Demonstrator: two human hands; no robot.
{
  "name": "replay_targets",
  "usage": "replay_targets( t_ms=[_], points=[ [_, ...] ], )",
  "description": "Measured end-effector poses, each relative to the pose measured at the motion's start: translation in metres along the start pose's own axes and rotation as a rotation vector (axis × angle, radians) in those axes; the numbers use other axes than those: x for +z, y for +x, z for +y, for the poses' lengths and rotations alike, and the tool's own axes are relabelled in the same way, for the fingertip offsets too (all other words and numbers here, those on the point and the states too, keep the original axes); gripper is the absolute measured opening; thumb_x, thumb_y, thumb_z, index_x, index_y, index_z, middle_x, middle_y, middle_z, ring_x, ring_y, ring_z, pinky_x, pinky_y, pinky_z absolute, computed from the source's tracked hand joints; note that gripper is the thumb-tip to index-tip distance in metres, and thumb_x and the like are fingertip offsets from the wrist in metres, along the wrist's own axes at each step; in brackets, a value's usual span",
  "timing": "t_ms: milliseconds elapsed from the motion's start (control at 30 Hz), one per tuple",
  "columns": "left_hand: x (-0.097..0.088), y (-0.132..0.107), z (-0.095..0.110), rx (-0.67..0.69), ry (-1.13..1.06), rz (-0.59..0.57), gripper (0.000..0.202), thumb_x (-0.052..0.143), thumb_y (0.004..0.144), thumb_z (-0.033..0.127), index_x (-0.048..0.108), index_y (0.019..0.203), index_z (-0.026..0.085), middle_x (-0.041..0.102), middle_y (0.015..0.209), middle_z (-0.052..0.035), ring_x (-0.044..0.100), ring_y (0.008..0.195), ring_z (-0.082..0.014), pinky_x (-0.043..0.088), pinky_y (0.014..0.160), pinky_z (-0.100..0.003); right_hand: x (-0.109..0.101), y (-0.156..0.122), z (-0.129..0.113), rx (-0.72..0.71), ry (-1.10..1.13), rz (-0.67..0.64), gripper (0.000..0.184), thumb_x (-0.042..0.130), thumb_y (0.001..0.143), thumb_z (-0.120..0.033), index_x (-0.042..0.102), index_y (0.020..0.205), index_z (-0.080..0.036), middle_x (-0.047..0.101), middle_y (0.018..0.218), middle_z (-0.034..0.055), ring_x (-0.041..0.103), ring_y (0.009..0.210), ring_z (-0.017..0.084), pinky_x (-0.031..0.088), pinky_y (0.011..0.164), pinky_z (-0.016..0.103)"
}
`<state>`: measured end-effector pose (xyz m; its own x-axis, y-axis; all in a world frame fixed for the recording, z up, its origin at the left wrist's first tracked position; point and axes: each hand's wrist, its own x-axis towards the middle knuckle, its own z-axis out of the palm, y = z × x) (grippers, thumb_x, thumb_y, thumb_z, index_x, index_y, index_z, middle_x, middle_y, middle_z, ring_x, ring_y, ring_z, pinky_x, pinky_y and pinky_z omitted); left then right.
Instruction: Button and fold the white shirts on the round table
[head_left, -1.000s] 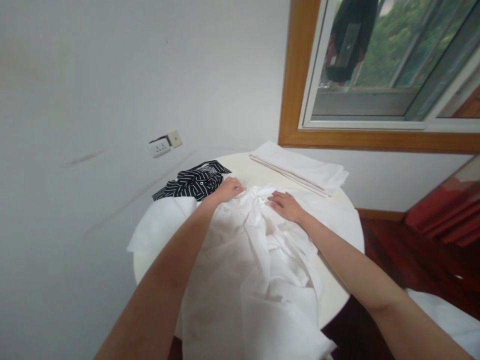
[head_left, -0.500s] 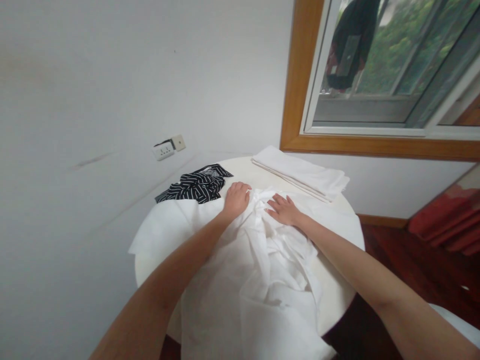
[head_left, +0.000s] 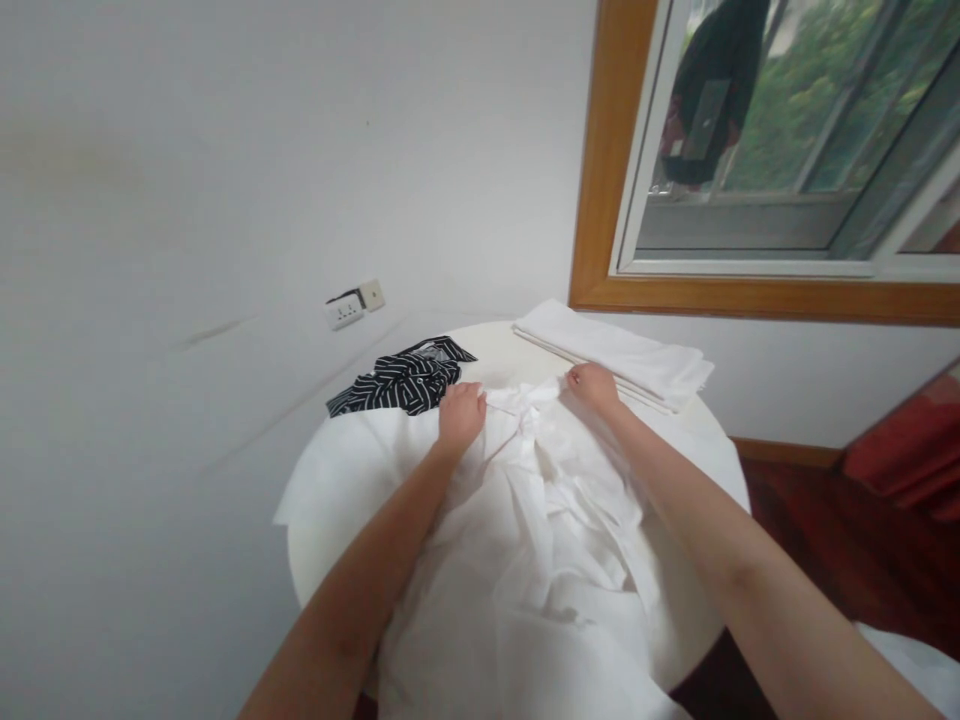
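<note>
A white shirt (head_left: 525, 590) is spread, rumpled and creased, over a round white table (head_left: 319, 550), its lower part reaching down towards me. My left hand (head_left: 461, 412) is closed on the shirt's far edge, near the dark striped cloth. To the right, my right hand (head_left: 594, 387) pinches the same edge beside the folded white cloth. Between my two hands a strip of the shirt's top edge stretches out fairly straight. Folds of fabric hide the rest of its shape.
A black cloth with white stripes (head_left: 409, 378) lies bunched at the table's back left. Folded white cloth (head_left: 622, 350) rests at the back right. Behind stand the wall with a socket (head_left: 345, 311) and a wood-framed window (head_left: 600, 170); a red curtain (head_left: 911, 450) hangs at right.
My hands lay with fingers spread on the shirt; now they are closed on its far edge and farther apart. The top strip has been drawn out between them. The view has shifted slightly.
</note>
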<state>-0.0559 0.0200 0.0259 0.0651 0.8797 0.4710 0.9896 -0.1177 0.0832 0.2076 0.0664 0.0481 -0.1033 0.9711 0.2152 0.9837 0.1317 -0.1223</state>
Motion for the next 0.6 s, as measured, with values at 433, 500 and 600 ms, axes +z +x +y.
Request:
replay_targets(
  t_ms=[433, 500, 600],
  points=[
    [-0.008, 0.056, -0.018, -0.121, -0.119, -0.596, 0.047, 0.047, 0.085, 0.054, 0.069, 0.082, 0.013, 0.072, 0.092, -0.0159, 0.067, 0.087, -0.0268, 0.048, 0.072, -0.031, 0.024, 0.029, 0.007, -0.153, 0.301, 0.070, 0.029, 0.040, 0.092, -0.034, 0.054, 0.112, -0.016, 0.068, 0.095, 0.0090, 0.059, 0.081, 0.020, 0.040, 0.069, 0.027],
    [-0.009, 0.061, -0.019, -0.053, -0.187, -0.649, 0.037, 0.053, 0.082, 0.047, 0.069, 0.078, 0.014, 0.073, 0.084, -0.0114, 0.067, 0.080, -0.0235, 0.047, 0.067, -0.028, 0.021, 0.030, 0.011, -0.178, 0.320, 0.119, 0.030, 0.039, 0.093, -0.035, 0.051, 0.114, -0.018, 0.068, 0.090, 0.0070, 0.058, 0.077, 0.020, 0.038, 0.066, 0.027],
    [-0.007, 0.063, -0.018, -0.024, -0.266, -0.554, 0.028, 0.053, 0.083, 0.039, 0.068, 0.085, 0.015, 0.072, 0.089, -0.0092, 0.066, 0.083, -0.0215, 0.048, 0.071, -0.027, 0.019, 0.029, 0.016, -0.214, 0.332, 0.158, 0.030, 0.036, 0.093, -0.037, 0.049, 0.115, -0.020, 0.066, 0.083, 0.0040, 0.057, 0.071, 0.019, 0.037, 0.064, 0.026]
  ],
)
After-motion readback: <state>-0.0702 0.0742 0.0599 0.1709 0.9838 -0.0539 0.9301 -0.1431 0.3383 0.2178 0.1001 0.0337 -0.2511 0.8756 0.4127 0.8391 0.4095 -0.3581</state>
